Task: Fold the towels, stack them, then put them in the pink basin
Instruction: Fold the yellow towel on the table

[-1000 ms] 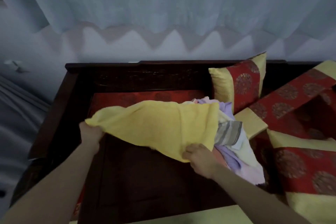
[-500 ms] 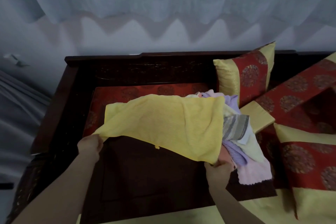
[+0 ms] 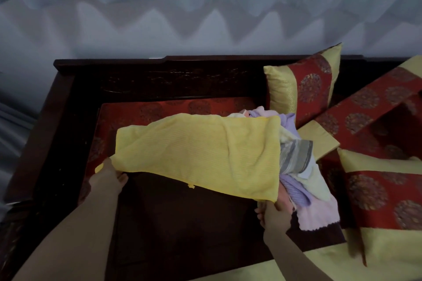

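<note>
A yellow towel (image 3: pixel 201 155) is spread wide between my two hands above a dark wooden seat (image 3: pixel 182 223). My left hand (image 3: pixel 107 180) grips its near left corner. My right hand (image 3: pixel 272 213) grips its near right corner, with the fingers partly hidden under the cloth. Behind the towel's right edge lies a heap of towels (image 3: pixel 303 178): lilac, pale yellow, grey-striped and pink ones. The pink basin is not in view.
Red-and-gold cushions (image 3: pixel 303 89) stand and lie to the right of the heap. A red patterned seat pad (image 3: pixel 159 107) lies at the back of the seat. A dark wooden backrest (image 3: pixel 159 75) runs along the rear, with a pale curtain (image 3: pixel 205 7) behind it.
Both hands have drawn the yellow towel toward me and spread it wider. My right hand slid from the middle of the lower edge out to the right corner. The view has shifted.
</note>
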Motion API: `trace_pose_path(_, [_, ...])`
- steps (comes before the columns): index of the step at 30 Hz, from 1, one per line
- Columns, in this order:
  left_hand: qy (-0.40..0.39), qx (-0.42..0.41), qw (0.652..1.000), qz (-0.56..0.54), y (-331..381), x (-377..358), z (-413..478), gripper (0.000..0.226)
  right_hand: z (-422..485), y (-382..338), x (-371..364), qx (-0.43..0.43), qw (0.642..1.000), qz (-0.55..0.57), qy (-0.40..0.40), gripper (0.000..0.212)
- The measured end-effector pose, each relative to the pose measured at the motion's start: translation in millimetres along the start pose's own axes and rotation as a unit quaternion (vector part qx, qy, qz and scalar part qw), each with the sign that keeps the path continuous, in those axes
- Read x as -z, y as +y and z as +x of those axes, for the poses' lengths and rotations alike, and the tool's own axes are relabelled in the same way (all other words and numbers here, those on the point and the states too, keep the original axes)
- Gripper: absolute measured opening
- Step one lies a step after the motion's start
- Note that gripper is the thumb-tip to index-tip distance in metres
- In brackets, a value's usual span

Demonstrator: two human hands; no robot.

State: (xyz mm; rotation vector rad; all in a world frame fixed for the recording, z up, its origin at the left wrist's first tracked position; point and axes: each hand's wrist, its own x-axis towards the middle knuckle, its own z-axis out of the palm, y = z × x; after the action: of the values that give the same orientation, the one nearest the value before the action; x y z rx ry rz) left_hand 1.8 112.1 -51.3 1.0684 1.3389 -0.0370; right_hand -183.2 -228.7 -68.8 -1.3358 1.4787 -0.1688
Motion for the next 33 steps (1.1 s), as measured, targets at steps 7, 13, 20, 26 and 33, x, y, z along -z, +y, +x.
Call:
trace_pose_path(7, [-0.053, -0.024, 0.997, -0.051, 10.9, -0.7, -10.4, 0.051, -14.2, -40.1, 9.7, 0.080, 0.989, 0.125, -0.001, 0.023])
trace_pose_path(13, [-0.316, -0.030, 0.938, -0.136, 66.9, 23.8, -65.5, 0.058, -25.0, -98.5, 20.4, 0.060, 0.960, 0.265, -0.074, 0.010])
trace_pose_path(20, [-0.329, -0.373, 0.842, 0.208, 28.6, -8.6, -192.9, 0.023, -87.7, -149.5, -3.4, 0.230, 0.911, 0.185, -0.288, 0.020])
trace_pose_path(26, [-0.395, -0.413, 0.758, 0.314, -26.1, -10.8, -226.5, 0.010, -118.6, -157.8, -6.9, 0.306, 0.853, 0.126, -0.403, 0.030])
trace_pose_path(33, [-0.382, -0.386, 0.798, 0.261, -43.9, 1.0, -230.3, 0.017, -108.0, -150.5, -5.9, 0.370, 0.816, 0.037, -0.442, 0.033])
